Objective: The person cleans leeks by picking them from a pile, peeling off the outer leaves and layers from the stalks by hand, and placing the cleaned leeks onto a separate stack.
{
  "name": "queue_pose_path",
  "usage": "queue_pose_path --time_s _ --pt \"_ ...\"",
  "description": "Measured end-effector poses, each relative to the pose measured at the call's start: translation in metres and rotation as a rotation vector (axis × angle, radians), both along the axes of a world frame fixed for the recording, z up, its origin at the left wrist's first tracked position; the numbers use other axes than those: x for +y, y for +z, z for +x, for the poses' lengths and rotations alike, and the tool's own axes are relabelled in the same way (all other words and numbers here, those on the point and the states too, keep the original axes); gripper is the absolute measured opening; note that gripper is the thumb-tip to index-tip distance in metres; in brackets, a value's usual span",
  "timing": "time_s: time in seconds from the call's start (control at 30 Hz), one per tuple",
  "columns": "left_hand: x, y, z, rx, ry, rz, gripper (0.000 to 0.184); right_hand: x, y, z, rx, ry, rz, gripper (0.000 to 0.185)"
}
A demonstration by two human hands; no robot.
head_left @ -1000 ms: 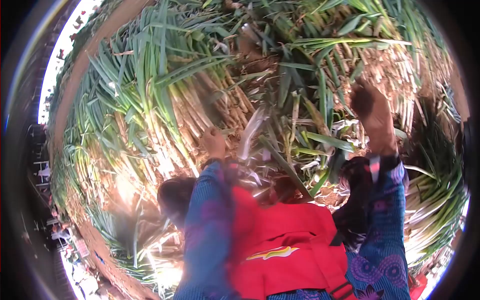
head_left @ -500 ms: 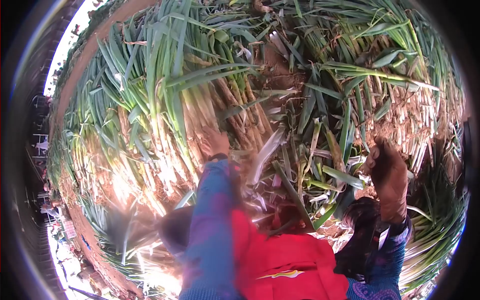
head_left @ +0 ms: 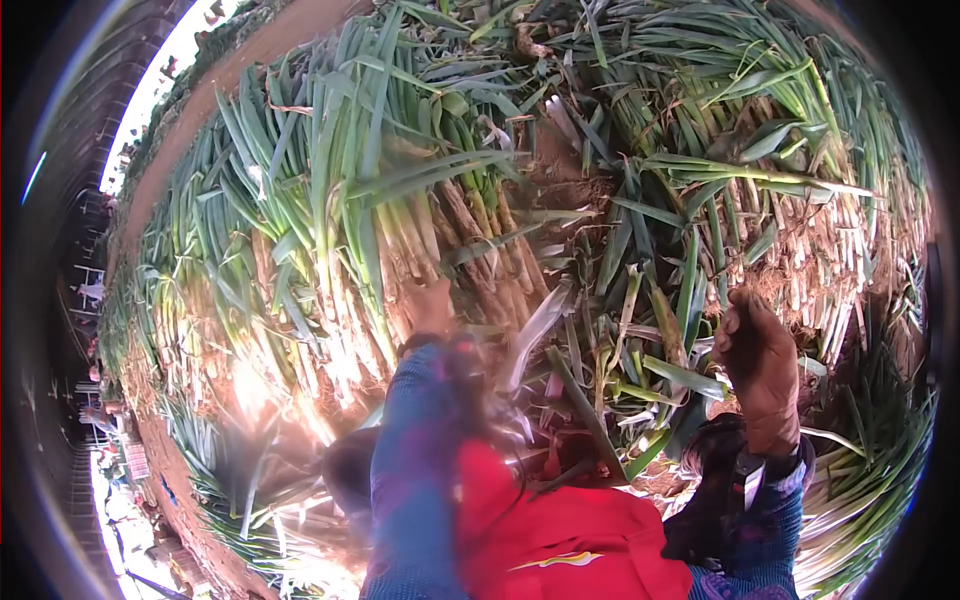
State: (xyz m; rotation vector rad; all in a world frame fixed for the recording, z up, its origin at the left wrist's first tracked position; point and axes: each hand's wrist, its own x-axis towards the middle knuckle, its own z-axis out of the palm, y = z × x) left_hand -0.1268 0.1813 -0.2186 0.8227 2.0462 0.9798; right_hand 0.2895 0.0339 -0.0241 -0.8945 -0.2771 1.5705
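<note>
My left hand [head_left: 430, 305], smeared by motion, is at the pale lower stalks of a thick pile of long green onions [head_left: 335, 190]. Its fingers blend into the stalks, so their grip cannot be made out. On the right, my right hand [head_left: 762, 370] is raised with its fingers curled in towards the palm. What it holds, if anything, is hidden in shadow. Just beyond it lies another bank of green onions [head_left: 800, 215], its pale root ends facing me. Between my hands are loose leaves and a pale peeled stalk [head_left: 535, 335].
Below my hands is red cloth [head_left: 590, 530] over my lap. More green onions [head_left: 865, 480] lie at the lower right. Stripped leaves [head_left: 620, 340] litter the middle ground. A bare dirt strip [head_left: 285, 35] runs along the upper left edge.
My left hand and forearm have shifted slightly down in the view. My right hand has moved a little left and down, its fingers still curled. The view itself has shifted slightly.
</note>
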Motion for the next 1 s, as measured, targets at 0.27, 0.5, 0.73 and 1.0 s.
queue_pose_path --time_s 0.27,0.5,0.73,1.0 --pt "-0.063 0.121 0.128 -0.903 -0.352 0.061 0.040 -0.003 0.006 -0.021 -0.575 0.174 -0.015 0.028" --pt "-0.239 0.054 0.255 -0.746 -0.961 0.163 0.038 -0.021 -0.068 -0.045 -0.953 0.698 -0.109 0.042" --pt "-0.196 0.075 0.144 -0.706 -0.706 -0.435 0.029 -0.068 -0.065 -0.050 -0.706 0.884 -0.243 0.045" --pt "-0.125 0.105 0.155 -1.280 -0.382 0.044 0.028 -0.111 -0.051 -0.038 -0.352 0.761 -0.148 0.045"
